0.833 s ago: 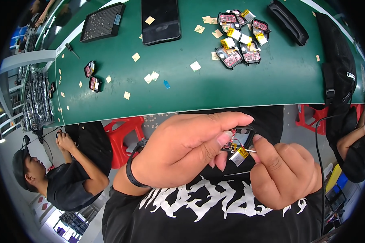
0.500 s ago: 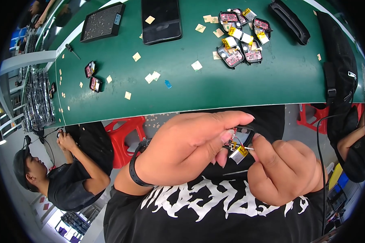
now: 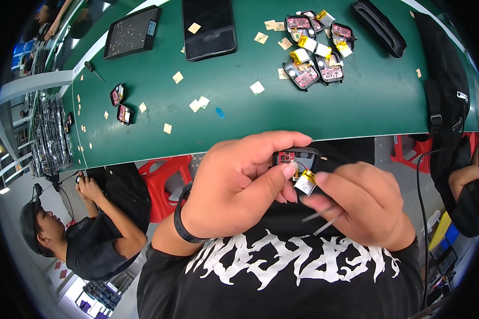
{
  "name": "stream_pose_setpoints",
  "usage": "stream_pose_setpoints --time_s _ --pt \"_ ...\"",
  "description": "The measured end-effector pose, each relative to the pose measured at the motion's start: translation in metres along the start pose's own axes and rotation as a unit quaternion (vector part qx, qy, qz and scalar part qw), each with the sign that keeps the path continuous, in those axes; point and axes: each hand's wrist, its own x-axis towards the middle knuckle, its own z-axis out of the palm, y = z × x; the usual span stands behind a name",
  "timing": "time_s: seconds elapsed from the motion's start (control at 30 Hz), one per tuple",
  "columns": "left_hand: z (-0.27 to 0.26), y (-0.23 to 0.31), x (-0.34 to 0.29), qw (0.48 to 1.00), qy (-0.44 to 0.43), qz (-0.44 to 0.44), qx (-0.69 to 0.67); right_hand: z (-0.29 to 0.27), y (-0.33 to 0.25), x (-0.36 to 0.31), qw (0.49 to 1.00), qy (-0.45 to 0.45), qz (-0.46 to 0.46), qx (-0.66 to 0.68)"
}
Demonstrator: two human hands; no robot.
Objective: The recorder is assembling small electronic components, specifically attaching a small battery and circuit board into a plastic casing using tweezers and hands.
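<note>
My left hand (image 3: pixel 231 186) is closed around a small black plastic housing (image 3: pixel 313 154), its thumb pressed near the red circuit board (image 3: pixel 286 158) inside. From the housing hangs a silver battery pouch (image 3: pixel 305 184) with a yellow taped end, joined by thin wires. At the battery's right edge are the fingertips of my right hand (image 3: pixel 367 196), slightly blurred; whether they pinch it I cannot tell. Metal tweezers (image 3: pixel 327 217) are tucked in that same hand, their prongs sticking out to the left below the battery.
On the green table (image 3: pixel 234 125) lie several opened housings with batteries (image 3: pixel 306 77), two more housings (image 3: pixel 124 114), a phone (image 3: pixel 208 29), a black tray (image 3: pixel 131 33), a screwdriver (image 3: pixel 92 68) and scattered adhesive squares. A black bag (image 3: pixel 444 80) lies right. Another person (image 3: pixel 98 228) sits left.
Both hands have shifted slightly left, and the housing is tilted so its inside shows more. My right fingers have moved to the battery's edge, and the tweezers now point out below them.
</note>
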Motion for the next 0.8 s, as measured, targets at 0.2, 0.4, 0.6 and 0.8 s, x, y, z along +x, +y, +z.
stream_pose_setpoints --time_s 0.2,0.4,0.6,0.8 --pt "0.005 0.002 0.001 0.998 -0.001 -0.037 -0.059 0.011 0.003 0.001 0.998 0.05 -0.011 -0.029" --pt "0.002 -0.002 -0.001 0.999 -0.025 0.015 -0.037 0.004 -0.009 0.008 0.985 0.044 0.131 0.1" --pt "0.009 -0.013 0.003 0.997 0.0 0.073 0.023 0.011 -0.015 -0.003 0.934 0.07 0.253 0.24" --pt "0.013 -0.02 0.008 0.998 0.02 0.067 0.007 0.014 -0.005 -0.015 0.896 0.058 0.324 0.298"
